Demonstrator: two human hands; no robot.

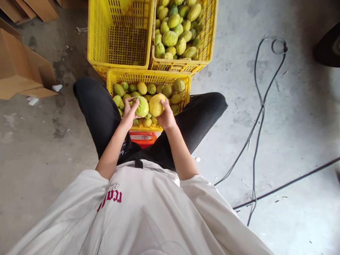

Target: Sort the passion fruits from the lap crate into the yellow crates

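Nearest, looking down past a white shirt (148,219) and black trousers (98,117), with a bit of red plastic (148,142) between the knees. Just beyond, holding a green fruit (142,107) in the left hand (128,116), thumb laid along its near side and fingers curled round and partly beneath. Holding a yellow fruit (155,105) in the right hand (168,119), thumb pressed to its outer side; impossible to tell how the hidden fingers lie under it. Both fruits held side by side, apparently touching, above the near crate (148,72).

Likely to handle as firm, rounded and moderately heavy, with little give under the fingers. Probably smooth enough to roll or slip from a fingertip hold, and apt to bruise if squeezed hard or dropped. Best taken round the wide middle, with thumb opposite fingers and the weight borne from below; worth keeping the pressure light and spread out.

In the near crate, under and around the hands, a layer of green and yellowish fruit. Farther off, on the right, a full crate (172,62) of similar fruit; beside it, a deep crate (97,42) with slotted walls. Out on the floor, cardboard (23,67) to the left and a looped cable (262,105) to the right.
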